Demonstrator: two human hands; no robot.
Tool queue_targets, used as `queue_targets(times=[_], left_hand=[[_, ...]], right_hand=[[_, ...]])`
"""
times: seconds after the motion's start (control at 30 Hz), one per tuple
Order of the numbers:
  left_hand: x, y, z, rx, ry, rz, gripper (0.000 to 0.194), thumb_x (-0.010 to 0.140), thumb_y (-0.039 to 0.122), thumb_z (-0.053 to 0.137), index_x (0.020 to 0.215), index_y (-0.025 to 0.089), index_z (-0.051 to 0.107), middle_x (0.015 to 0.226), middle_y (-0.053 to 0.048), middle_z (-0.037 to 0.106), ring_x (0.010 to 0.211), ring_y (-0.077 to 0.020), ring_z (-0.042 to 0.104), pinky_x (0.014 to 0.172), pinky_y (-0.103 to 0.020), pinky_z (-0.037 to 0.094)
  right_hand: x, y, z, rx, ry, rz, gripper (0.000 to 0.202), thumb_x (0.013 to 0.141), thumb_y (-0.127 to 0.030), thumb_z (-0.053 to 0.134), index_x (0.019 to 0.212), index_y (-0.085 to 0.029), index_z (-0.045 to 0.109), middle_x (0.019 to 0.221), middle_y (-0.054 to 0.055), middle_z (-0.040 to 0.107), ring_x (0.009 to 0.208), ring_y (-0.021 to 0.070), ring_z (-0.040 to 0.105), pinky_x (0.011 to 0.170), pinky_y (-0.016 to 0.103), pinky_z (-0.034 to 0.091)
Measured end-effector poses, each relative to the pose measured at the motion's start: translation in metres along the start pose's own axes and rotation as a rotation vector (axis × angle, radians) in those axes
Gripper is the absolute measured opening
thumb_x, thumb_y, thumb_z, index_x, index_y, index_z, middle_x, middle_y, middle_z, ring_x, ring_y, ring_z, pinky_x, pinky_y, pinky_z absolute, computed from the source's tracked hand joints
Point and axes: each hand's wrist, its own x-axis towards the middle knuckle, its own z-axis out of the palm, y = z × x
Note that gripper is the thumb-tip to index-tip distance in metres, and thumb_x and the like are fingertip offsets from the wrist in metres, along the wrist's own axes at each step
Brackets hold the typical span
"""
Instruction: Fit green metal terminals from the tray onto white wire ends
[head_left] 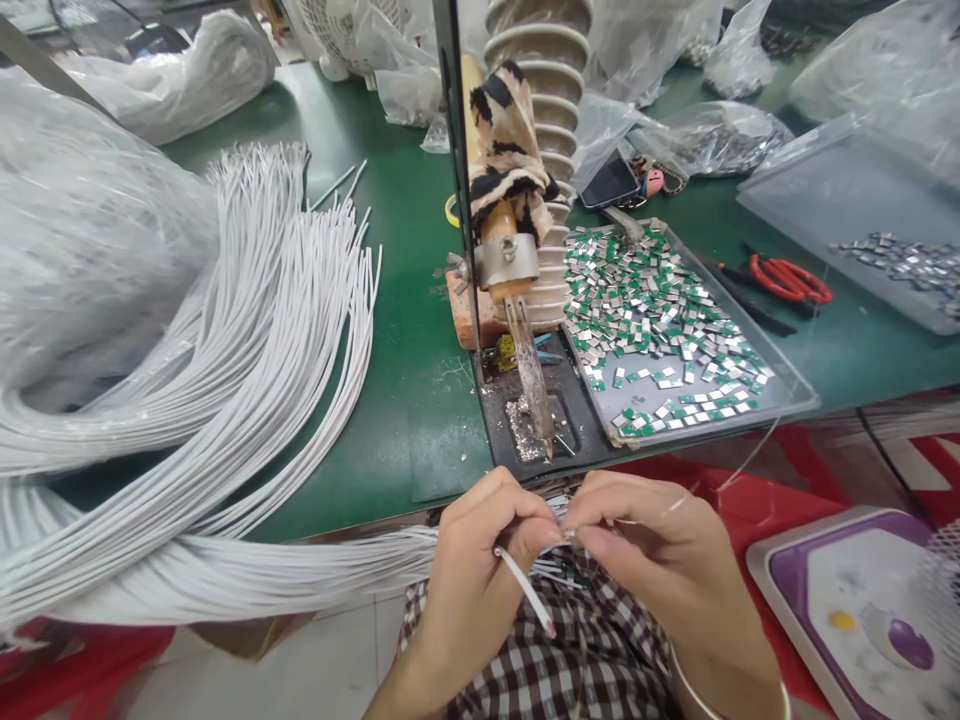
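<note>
My left hand (491, 550) is closed with the fingertips pinched, holding a white cable (527, 592); a short length with a pinkish tip sticks out below the thumb. Against it, my right hand (660, 555) pinches thumb to forefinger. Something small and pale lies between the fingertips, too hidden to name. Both hands are above a checked cloth (517, 650) on my lap, just in front of the table edge. A soldering iron (529, 370) clamped to an upright points down beyond my fingertips, over a black tray (495, 420) with solder bits.
On the left lie thick bundles of white cables (300, 350), hanging over the edge. A plastic tray (799, 395) of small green circuit boards (637, 300) stands right of the iron. Behind are red-handled pliers (791, 278), a phone (609, 182) and a ribbed hose (555, 120).
</note>
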Motion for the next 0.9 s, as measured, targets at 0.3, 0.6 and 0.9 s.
queue_targets(times=[0.3, 0.6, 0.9], left_hand=[[0.000, -0.010, 0.004, -0.007, 0.113, 0.076, 0.010, 0.091, 0.019, 0.065, 0.084, 0.020, 0.072, 0.079, -0.002, 0.061, 0.073, -0.0140, 0.058, 0.064, -0.023, 0.044], [0.001, -0.016, 0.012, -0.054, 0.204, -0.008, 0.005, 0.084, 0.018, 0.070, 0.083, 0.020, 0.074, 0.096, -0.006, 0.060, 0.071, -0.0126, 0.059, 0.052, -0.019, 0.043], [0.014, -0.008, 0.014, -0.175, 0.194, 0.064, 0.016, 0.087, 0.011, 0.062, 0.074, 0.018, 0.068, 0.090, -0.004, 0.077, 0.080, -0.0152, 0.070, 0.068, -0.022, 0.051]], right_hand=[[0.017, 0.006, -0.028, -0.352, -0.101, 0.067, 0.022, 0.092, -0.020, 0.048, 0.078, -0.021, 0.065, 0.074, 0.001, 0.068, 0.067, 0.0139, 0.062, 0.064, 0.026, 0.048], [0.066, 0.059, -0.075, -0.971, 0.250, 0.122, 0.021, 0.083, -0.025, 0.057, 0.064, -0.020, 0.062, 0.073, 0.010, 0.063, 0.080, 0.0288, 0.059, 0.065, 0.038, 0.042], [0.020, 0.011, -0.022, -0.288, 0.134, 0.015, 0.004, 0.087, -0.023, 0.063, 0.085, -0.023, 0.068, 0.071, -0.003, 0.069, 0.057, 0.0109, 0.061, 0.053, 0.022, 0.047]])
